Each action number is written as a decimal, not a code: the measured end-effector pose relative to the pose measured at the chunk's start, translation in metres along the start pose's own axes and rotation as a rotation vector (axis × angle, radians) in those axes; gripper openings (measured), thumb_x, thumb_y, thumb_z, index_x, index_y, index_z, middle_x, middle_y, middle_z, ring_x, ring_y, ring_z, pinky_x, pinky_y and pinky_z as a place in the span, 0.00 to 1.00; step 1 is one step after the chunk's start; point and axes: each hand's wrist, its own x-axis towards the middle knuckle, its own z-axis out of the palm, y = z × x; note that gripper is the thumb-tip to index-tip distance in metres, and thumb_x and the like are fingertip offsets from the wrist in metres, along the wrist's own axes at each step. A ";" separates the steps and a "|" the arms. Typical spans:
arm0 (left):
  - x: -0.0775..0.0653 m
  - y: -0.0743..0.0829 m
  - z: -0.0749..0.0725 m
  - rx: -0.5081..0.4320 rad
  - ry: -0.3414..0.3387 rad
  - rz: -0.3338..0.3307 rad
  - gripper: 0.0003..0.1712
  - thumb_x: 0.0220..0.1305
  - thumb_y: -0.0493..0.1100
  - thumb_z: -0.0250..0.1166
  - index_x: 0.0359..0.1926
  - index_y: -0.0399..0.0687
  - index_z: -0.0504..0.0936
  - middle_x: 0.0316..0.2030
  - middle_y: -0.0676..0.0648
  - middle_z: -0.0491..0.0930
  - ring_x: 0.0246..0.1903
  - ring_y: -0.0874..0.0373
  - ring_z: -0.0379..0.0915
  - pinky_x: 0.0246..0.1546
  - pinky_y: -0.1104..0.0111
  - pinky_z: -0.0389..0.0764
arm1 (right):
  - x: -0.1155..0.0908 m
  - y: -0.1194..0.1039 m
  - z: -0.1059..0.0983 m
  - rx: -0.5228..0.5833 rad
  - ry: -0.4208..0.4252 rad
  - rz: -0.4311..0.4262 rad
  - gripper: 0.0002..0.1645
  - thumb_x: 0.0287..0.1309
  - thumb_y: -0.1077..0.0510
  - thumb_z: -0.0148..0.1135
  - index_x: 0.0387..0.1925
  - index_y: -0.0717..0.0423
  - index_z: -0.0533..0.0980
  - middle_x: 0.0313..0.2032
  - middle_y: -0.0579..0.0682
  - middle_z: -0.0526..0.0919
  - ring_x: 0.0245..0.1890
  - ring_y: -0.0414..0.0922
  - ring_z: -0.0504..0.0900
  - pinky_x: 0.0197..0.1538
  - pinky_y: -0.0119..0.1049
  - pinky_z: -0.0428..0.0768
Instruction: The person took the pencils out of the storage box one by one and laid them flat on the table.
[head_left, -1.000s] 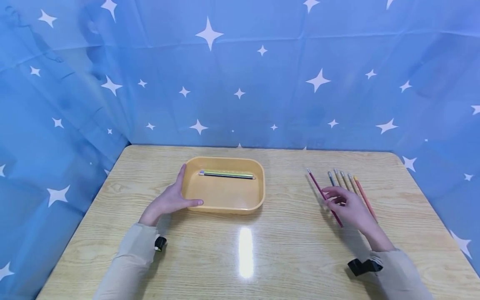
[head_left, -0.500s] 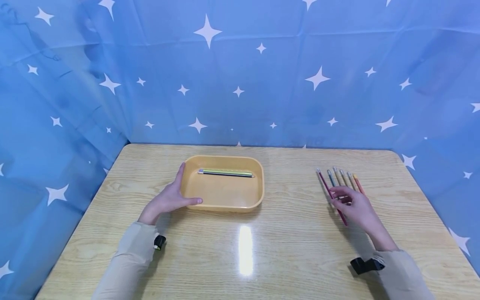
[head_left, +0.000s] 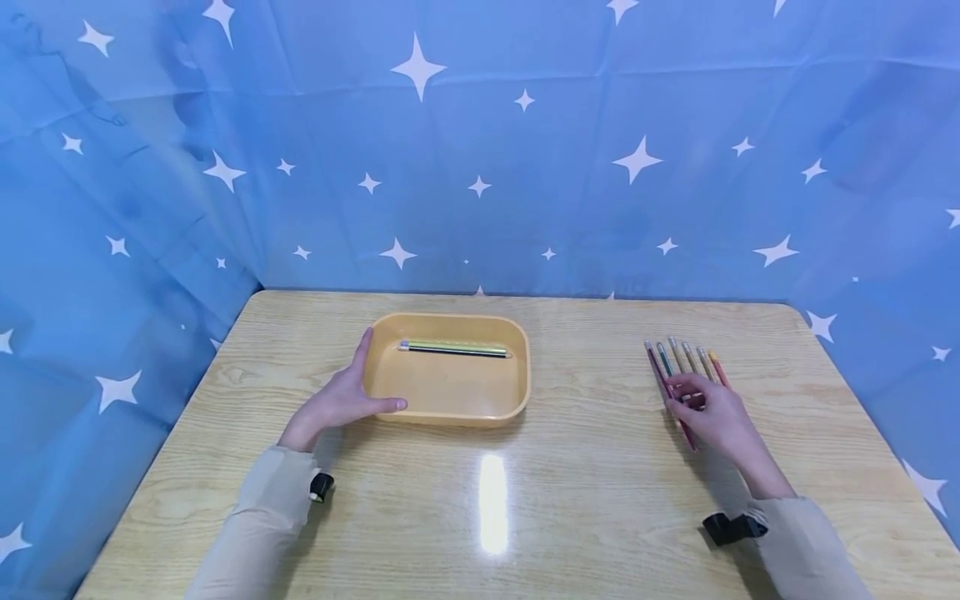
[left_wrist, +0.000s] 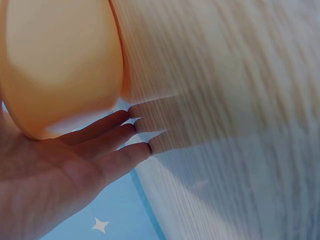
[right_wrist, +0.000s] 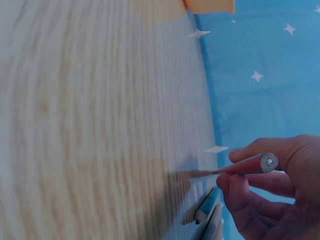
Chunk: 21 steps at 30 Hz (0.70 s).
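Note:
My right hand (head_left: 708, 417) pinches a dark red pencil (head_left: 655, 360) between thumb and fingertips. In the right wrist view the bare end of this red pencil (right_wrist: 255, 163) points towards the camera, close over the table. Just right of it lie several more pencils, a dark blue one (head_left: 664, 358) nearest and an orange one (head_left: 718, 369) farthest; the hand covers part of them. At left, a yellow-orange tray (head_left: 450, 418) holds a green pencil (head_left: 465, 346) and a dark striped pencil (head_left: 457, 352). My left hand (head_left: 341, 400) rests at its left corner, thumb over the near rim, straight fingers (left_wrist: 122, 157) along the outer wall.
The wooden table (head_left: 577, 500) has rounded far corners. A blue star-patterned curtain (head_left: 525, 167) hangs behind and at both sides. A black strap (head_left: 735, 528) sits on the right sleeve, and a dark device (head_left: 321, 487) on the left.
My right hand has moved slightly right with the dark red pencil, bringing it from a spot apart to the left side of the pencil row. My left hand and the tray have stayed put.

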 end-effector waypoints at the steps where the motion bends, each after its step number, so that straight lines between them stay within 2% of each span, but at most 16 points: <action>1: 0.000 0.000 0.001 0.003 0.000 0.002 0.75 0.50 0.56 0.75 0.74 0.44 0.23 0.68 0.23 0.49 0.62 0.31 0.59 0.60 0.44 0.63 | 0.000 0.001 0.000 -0.001 0.000 -0.002 0.18 0.60 0.66 0.63 0.51 0.69 0.75 0.36 0.59 0.81 0.33 0.50 0.80 0.26 0.32 0.76; 6: -0.001 0.000 0.001 0.004 0.000 0.007 0.75 0.50 0.57 0.75 0.74 0.44 0.23 0.68 0.23 0.49 0.62 0.31 0.59 0.60 0.44 0.63 | 0.001 0.003 0.001 -0.021 0.015 -0.021 0.19 0.59 0.65 0.64 0.51 0.68 0.75 0.36 0.58 0.82 0.33 0.50 0.80 0.28 0.33 0.76; 21: 0.000 0.001 0.000 0.005 -0.004 -0.001 0.74 0.50 0.57 0.75 0.74 0.44 0.23 0.69 0.24 0.49 0.62 0.31 0.59 0.60 0.44 0.62 | 0.008 0.003 0.001 -0.043 -0.015 0.006 0.20 0.60 0.65 0.62 0.53 0.70 0.73 0.38 0.61 0.81 0.34 0.53 0.81 0.27 0.35 0.76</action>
